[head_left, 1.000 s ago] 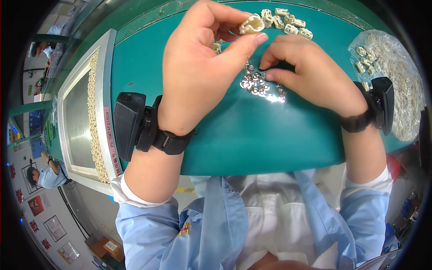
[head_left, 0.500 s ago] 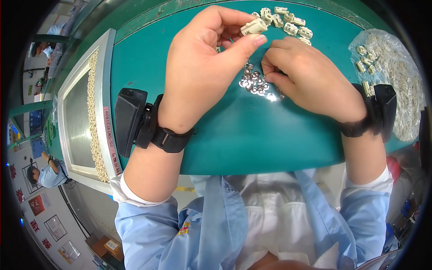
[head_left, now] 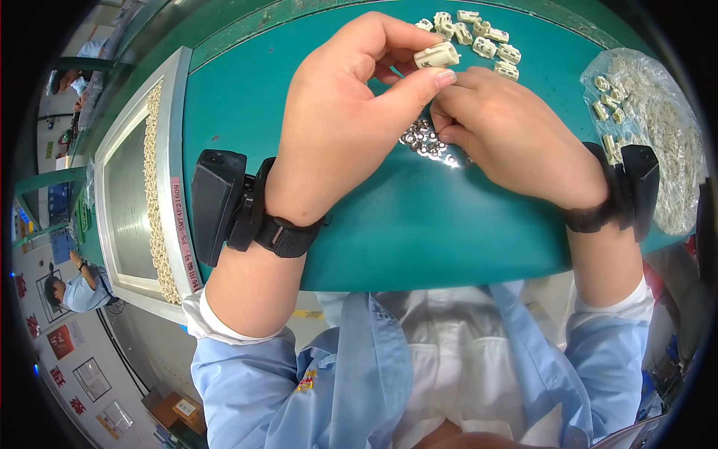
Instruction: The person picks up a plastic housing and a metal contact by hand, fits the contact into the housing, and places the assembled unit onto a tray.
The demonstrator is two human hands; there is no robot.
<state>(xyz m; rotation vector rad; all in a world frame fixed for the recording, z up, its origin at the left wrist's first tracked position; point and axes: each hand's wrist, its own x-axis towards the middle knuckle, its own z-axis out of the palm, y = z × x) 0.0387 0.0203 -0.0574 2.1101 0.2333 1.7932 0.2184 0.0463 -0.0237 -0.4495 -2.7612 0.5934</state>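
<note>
My left hand [head_left: 336, 112] pinches a cream plastic cylindrical housing [head_left: 438, 56] between thumb and fingers, holding it above the green table mat [head_left: 404, 232]. Close beside it, my right hand [head_left: 516, 131] is closed, with its curled fingers at the edge of a pile of small shiny metal discs [head_left: 428, 142]. Whatever those fingers hold, if anything, is hidden from view. Beyond my hands, several similar cream housings [head_left: 485, 48] lie loose on the mat.
On the right lies a clear plastic bag [head_left: 666, 157] full of cream parts. At the left stands a pale-framed tray [head_left: 179, 97] with a long row of cream parts [head_left: 155, 232] along one side. A co-worker [head_left: 81, 288] is at the far left.
My left hand has shifted slightly right with the housing, toward my right hand. The right fingers have drawn a little closer together over the edge of the disc pile.
</note>
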